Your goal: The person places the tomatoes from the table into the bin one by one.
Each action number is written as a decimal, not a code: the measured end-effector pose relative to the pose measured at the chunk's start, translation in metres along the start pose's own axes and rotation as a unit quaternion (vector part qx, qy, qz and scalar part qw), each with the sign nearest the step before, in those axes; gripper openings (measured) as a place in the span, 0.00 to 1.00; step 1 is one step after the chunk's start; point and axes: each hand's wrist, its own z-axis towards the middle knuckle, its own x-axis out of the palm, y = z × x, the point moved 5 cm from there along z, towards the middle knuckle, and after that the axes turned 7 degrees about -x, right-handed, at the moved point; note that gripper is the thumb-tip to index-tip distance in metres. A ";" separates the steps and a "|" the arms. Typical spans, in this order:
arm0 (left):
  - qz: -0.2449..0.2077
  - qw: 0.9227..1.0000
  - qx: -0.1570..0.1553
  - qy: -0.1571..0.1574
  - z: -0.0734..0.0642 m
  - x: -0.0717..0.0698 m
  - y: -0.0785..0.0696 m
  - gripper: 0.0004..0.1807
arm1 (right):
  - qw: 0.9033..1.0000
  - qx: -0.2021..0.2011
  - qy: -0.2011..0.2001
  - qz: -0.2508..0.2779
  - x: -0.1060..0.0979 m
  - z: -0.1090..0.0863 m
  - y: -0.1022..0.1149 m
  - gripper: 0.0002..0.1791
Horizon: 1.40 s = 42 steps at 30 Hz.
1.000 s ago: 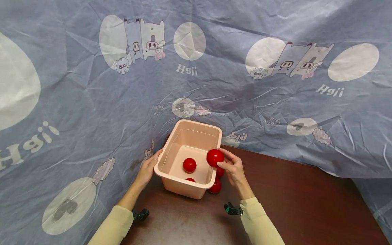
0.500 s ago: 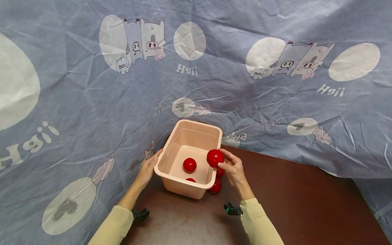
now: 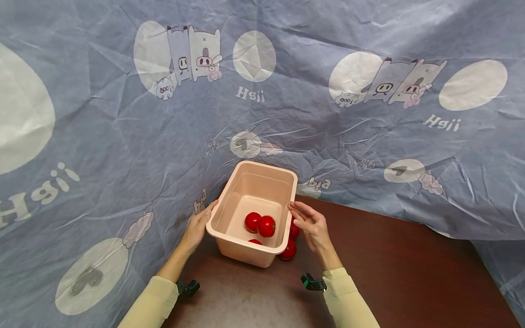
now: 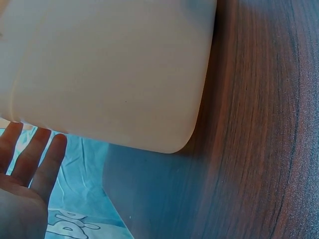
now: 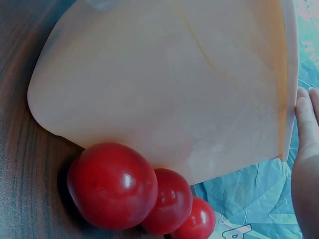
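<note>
Head view: left hand touches tub, fingers straight; right hand beside it, fingers and thumb parted.

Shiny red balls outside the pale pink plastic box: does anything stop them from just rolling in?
Yes, the right wall of the pale pink plastic box stands between the shiny red balls and its inside. They'd probably need lifting over the rim. The right hand is there, holding no ball.

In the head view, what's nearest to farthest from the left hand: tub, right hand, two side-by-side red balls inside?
1. Tub, touching the left hand
2. Left ball, inside
3. Right ball, inside
4. Right hand, at the tub's right
</note>
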 end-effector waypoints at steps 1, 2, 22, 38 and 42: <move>-0.002 1.000 0.001 0.000 0.000 0.000 0.000 0.23 | 1.000 0.000 0.001 0.000 -0.001 0.000 0.000 0.34; -0.003 1.000 0.004 0.003 0.000 0.000 0.000 0.23 | 1.000 0.001 -0.002 0.000 -0.002 -0.001 0.001 0.33; -0.010 1.000 0.020 -0.001 0.007 -0.005 0.030 0.22 | 0.999 0.008 -0.042 -0.026 -0.042 -0.031 -0.011 0.30; -0.023 0.999 0.031 0.008 0.007 -0.006 0.026 0.23 | 0.978 0.107 -0.065 -0.166 -0.061 -0.063 -0.047 0.34; -0.021 0.999 0.032 0.010 0.007 -0.006 0.027 0.23 | 0.975 0.125 -0.056 -0.177 -0.062 -0.069 -0.056 0.35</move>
